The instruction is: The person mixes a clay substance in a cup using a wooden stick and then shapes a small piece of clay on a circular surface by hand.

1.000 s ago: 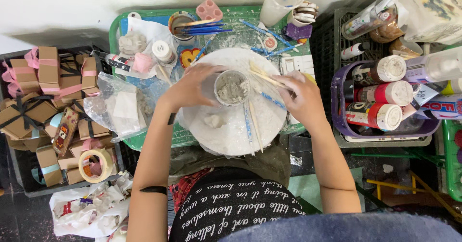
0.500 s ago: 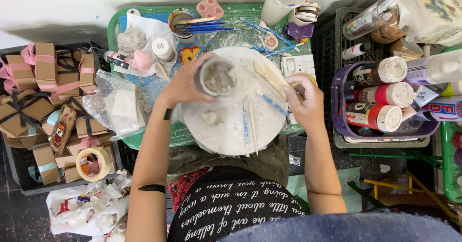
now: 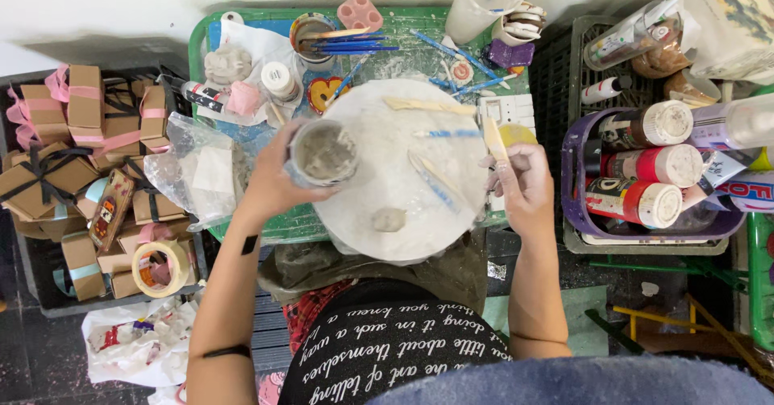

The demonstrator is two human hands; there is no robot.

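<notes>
Grey clay cup (image 3: pixel 324 153) in left hand (image 3: pixel 274 181).

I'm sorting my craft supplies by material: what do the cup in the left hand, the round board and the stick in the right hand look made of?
Cup: cannot tell under the dull grey clay smear coating it. Round board: hidden by chalky white residue; possibly plaster or coated wood. Stick: pale, matte, likely wood.

Hands at the round white work board (image 3: pixel 379 179)
Left hand (image 3: pixel 274 181) grips a clay-smeared cup (image 3: pixel 324 153); right hand (image 3: pixel 526 181) holds what appears to be a wooden stick (image 3: pixel 493 137).
</notes>
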